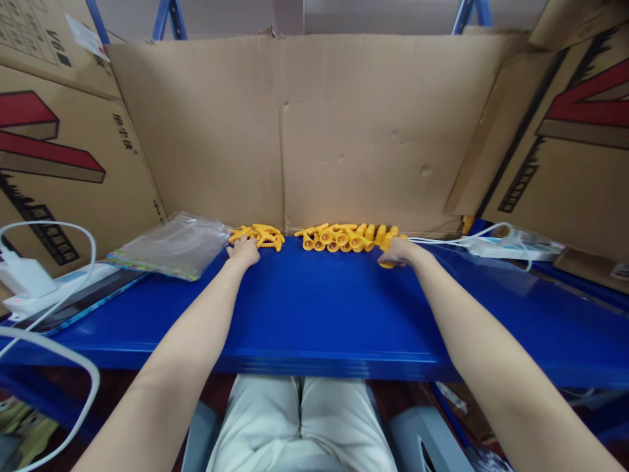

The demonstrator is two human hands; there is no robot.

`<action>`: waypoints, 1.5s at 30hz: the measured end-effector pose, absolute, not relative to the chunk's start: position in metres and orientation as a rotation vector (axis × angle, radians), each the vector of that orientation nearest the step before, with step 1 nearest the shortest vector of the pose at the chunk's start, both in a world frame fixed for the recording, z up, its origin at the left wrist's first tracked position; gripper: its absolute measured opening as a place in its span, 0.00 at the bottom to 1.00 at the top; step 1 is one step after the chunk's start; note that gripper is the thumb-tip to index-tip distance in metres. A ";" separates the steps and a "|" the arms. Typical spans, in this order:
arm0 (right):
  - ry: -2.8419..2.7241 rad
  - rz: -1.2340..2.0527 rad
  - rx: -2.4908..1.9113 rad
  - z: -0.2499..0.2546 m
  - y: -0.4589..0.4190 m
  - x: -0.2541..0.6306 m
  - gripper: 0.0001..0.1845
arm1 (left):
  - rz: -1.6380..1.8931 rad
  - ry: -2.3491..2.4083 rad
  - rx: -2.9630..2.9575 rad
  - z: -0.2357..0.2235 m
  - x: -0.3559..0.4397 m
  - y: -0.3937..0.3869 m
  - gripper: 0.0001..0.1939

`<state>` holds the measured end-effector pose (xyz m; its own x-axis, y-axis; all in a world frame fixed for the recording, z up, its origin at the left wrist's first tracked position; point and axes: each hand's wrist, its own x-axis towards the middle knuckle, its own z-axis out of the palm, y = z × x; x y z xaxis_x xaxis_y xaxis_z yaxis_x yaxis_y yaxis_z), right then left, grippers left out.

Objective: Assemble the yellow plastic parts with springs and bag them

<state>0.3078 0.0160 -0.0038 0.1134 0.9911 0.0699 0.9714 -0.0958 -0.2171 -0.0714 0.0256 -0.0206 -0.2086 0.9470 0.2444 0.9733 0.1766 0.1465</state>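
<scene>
Two heaps of small yellow plastic parts lie at the far edge of a blue shelf board, against a cardboard wall. My left hand rests at the near side of the left heap, its fingers curled on a piece there. My right hand sits at the right end of the larger heap, fingers closed over a yellow part that peeks out beneath them. Both arms reach straight forward over the board.
A clear plastic bag lies left of the heaps. A white charger and cable sit on a dark tablet at far left. A white power strip with cables lies at right. Cardboard boxes wall in the sides and back.
</scene>
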 end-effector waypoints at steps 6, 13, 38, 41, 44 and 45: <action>-2.160 0.329 -2.113 0.006 -0.005 0.267 0.10 | -0.539 -2.369 -1.930 -0.020 -0.067 0.027 0.22; -2.262 0.420 -1.855 0.000 -0.011 0.247 0.09 | -0.536 -2.232 -1.914 -0.022 -0.065 0.024 0.15; -2.267 0.461 -1.817 -0.001 -0.011 0.248 0.09 | -1.181 -1.730 -1.999 0.004 -0.029 0.003 0.11; -2.271 0.456 -1.827 -0.001 -0.010 0.247 0.10 | -1.107 -1.712 -2.115 0.001 -0.023 0.003 0.13; -2.278 0.457 -1.819 -0.001 -0.011 0.247 0.10 | -0.888 -1.674 -2.291 -0.005 -0.020 0.005 0.13; -2.278 0.456 -1.816 -0.001 -0.011 0.247 0.10 | -0.783 -1.668 -2.346 -0.007 -0.019 0.006 0.13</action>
<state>0.2468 -0.0108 -0.0009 -0.2300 0.9724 -0.0403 0.9129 0.2012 -0.3552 -0.0193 0.0056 -0.0067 0.2419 0.8323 0.4987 0.9154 -0.3661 0.1670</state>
